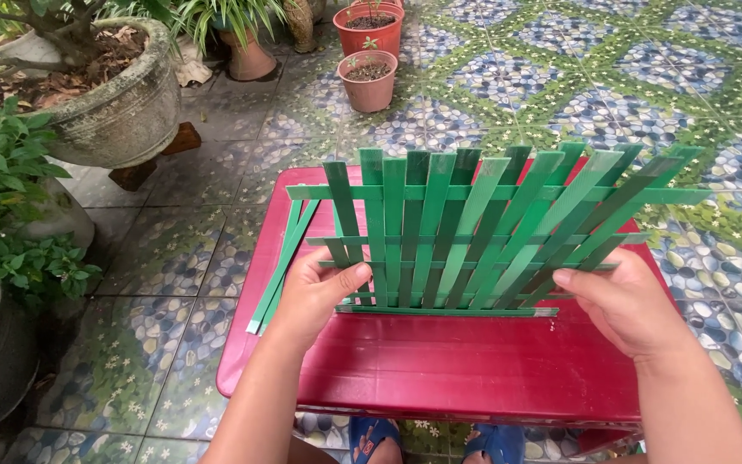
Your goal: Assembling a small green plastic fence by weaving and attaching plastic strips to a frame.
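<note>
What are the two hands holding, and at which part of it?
Both hold the woven mat of green strips. The left hand pinches its lower left edge, thumb on top; the right hand grips its lower right edge, over the red table.

Soft even daylight, sharp focus

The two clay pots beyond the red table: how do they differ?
The nearer clay pot is smaller and paler pink; the farther clay pot is larger, deeper red, and partly cut off by the frame's top edge. Both stand upright on the patterned tiles, hold dark soil and small green sprouts.
</note>
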